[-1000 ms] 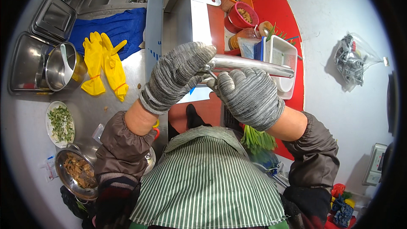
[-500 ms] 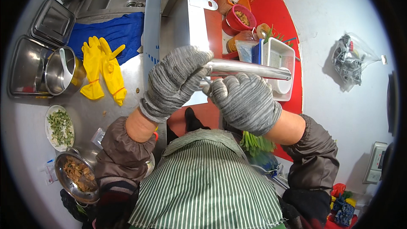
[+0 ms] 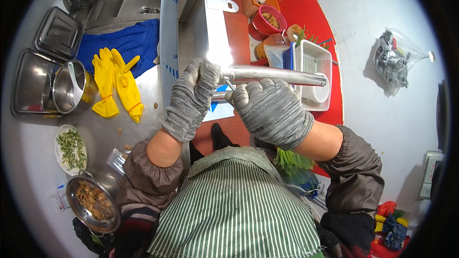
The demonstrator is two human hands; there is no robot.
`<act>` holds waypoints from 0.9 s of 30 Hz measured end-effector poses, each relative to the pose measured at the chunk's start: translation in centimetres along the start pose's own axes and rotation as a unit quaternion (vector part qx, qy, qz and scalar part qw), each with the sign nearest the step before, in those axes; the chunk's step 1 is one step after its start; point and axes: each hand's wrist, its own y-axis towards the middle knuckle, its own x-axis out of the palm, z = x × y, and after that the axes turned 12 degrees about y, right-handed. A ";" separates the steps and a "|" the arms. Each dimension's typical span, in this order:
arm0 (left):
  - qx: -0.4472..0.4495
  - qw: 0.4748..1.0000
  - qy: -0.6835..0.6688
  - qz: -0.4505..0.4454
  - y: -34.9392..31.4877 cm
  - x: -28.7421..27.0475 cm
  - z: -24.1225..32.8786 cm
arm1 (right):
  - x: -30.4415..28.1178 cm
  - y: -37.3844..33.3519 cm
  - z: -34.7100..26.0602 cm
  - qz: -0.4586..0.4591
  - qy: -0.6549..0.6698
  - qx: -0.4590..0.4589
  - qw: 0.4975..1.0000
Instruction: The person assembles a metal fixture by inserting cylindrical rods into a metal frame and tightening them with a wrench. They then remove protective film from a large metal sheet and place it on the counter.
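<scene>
A shiny steel tube [image 3: 282,75] juts to the right from the edge of a stainless steel panel [image 3: 219,38], with a second tube partly hidden below it. My left hand [image 3: 189,100], in a grey knit glove, is closed at the tube's left end, fingertips and thumb drawn together. What they hold, if anything, is hidden. My right hand [image 3: 272,112], gloved alike, is curled just under the tube. Between its thumb and fingers is a thin metal rod [image 3: 230,84], its upper end near the tube's base. The rod's exact kind is unclear.
On the steel counter at left are yellow rubber gloves [image 3: 114,83], a blue cloth [image 3: 138,43], a steel pot [image 3: 62,86], a plate of chopped greens [image 3: 71,148] and a colander [image 3: 79,210]. A white basket [image 3: 313,50] and pink bowl [image 3: 275,12] stand at right.
My left hand has drawn back to the left and turned more upright, uncovering the tube's base and the thin rod. My right hand has shifted slightly left.
</scene>
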 end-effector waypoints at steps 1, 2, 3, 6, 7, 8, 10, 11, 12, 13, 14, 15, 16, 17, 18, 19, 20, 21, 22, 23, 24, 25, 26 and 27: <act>0.003 1.000 0.003 -0.005 0.0 -0.1 0.0 | -0.1 0.2 -0.1 -0.007 0.016 0.014 1.000; 0.008 1.000 0.007 -0.008 -0.1 -0.2 -0.1 | -0.1 0.3 -0.3 -0.016 0.033 0.027 0.999; 0.017 1.000 0.011 -0.008 0.0 -0.3 -0.2 | -0.2 0.4 -0.4 -0.020 0.032 0.046 0.998; 0.085 0.996 0.028 -0.016 0.3 -0.4 -0.8 | -0.6 0.8 -0.9 -0.051 0.052 0.097 0.993; 0.111 0.994 0.021 -0.006 0.3 -0.2 -1.0 | -0.8 1.0 -0.9 -0.069 0.060 0.105 0.990; 0.124 0.992 0.015 0.007 0.2 0.0 -1.1 | -1.0 1.1 -1.0 -0.087 0.069 0.112 0.988; 0.095 0.995 0.010 0.012 -0.1 0.3 -1.3 | -1.2 1.3 -1.4 -0.114 0.071 0.139 0.981; 0.055 0.998 0.010 0.005 -0.1 0.5 -1.4 | -1.2 1.5 -1.6 -0.109 0.072 0.153 0.980; 0.031 0.999 0.003 0.011 0.0 0.7 -1.3 | -1.3 1.7 -1.7 -0.086 0.073 0.156 0.981; 0.012 1.000 -0.002 0.016 0.1 0.9 -1.2 | -1.3 1.8 -1.8 -0.064 0.077 0.159 0.982; 0.008 0.999 -0.016 0.033 0.1 1.1 -1.1 | -1.4 2.0 -1.8 -0.089 0.076 0.170 0.979; -0.012 0.999 -0.018 0.042 0.1 1.2 -1.0 | -1.4 2.0 -1.9 -0.087 0.084 0.182 0.976; -0.007 0.999 -0.017 0.041 0.0 1.2 -0.8 | -1.3 2.1 -2.0 -0.066 0.083 0.182 0.978; -0.010 0.999 -0.014 0.047 -0.1 1.3 -0.8 | -1.3 2.1 -2.1 -0.059 0.085 0.183 0.978; 0.000 0.999 -0.023 0.050 -0.2 1.3 -0.7 | -1.2 2.1 -2.0 -0.065 0.095 0.174 0.978; -0.001 0.998 -0.029 0.054 -0.2 1.3 -0.7 | -1.1 2.2 -2.1 -0.057 0.103 0.178 0.977; 0.007 0.998 -0.040 0.052 -0.3 1.3 -0.7 | -1.0 2.2 -2.1 -0.055 0.115 0.186 0.974; 0.013 0.997 -0.052 0.055 -0.3 1.3 -0.7 | -0.9 2.2 -2.2 -0.052 0.127 0.194 0.971; 0.022 0.996 -0.067 0.058 -0.4 1.3 -0.8 | -0.9 2.3 -2.2 -0.053 0.110 0.186 0.975; 0.015 0.997 -0.045 0.065 -0.3 1.4 -0.9 | -0.8 2.3 -2.2 -0.042 0.112 0.178 0.977; 0.010 0.997 -0.025 0.072 -0.3 1.5 -1.0 | -0.8 2.3 -2.2 -0.031 0.114 0.169 0.978; -0.001 0.997 -0.004 0.075 -0.2 1.6 -1.0 | -0.8 2.3 -2.1 -0.035 0.119 0.171 0.977; -0.003 0.997 0.016 0.075 -0.2 1.6 -1.1 | -0.9 2.3 -2.1 -0.024 0.166 0.170 0.971; 0.005 0.997 0.003 0.081 -0.2 1.7 -1.1 | -1.0 2.3 -2.0 -0.052 0.145 0.146 0.977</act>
